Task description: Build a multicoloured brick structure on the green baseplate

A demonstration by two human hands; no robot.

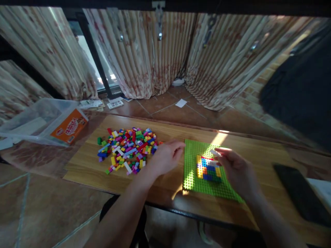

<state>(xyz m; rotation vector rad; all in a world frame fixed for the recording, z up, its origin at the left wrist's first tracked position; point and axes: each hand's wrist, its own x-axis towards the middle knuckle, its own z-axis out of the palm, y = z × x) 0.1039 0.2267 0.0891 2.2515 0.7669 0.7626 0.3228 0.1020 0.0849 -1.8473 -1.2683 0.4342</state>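
A green studded baseplate (193, 172) lies on the wooden table (85, 165), with a small block of yellow, blue, red and green bricks (208, 168) built on it. My right hand (236, 168) hovers over the plate's right part, fingers pinched on a small white brick (214, 152). My left hand (167, 156) rests loosely curled between the plate's left edge and a pile of loose coloured bricks (126, 150); whether it holds anything is hidden.
A clear plastic box with an orange label (46, 124) sits at the table's left end. A dark phone (300, 193) lies at the right. Patterned curtains (144, 51) and papers on the tiled floor are behind the table.
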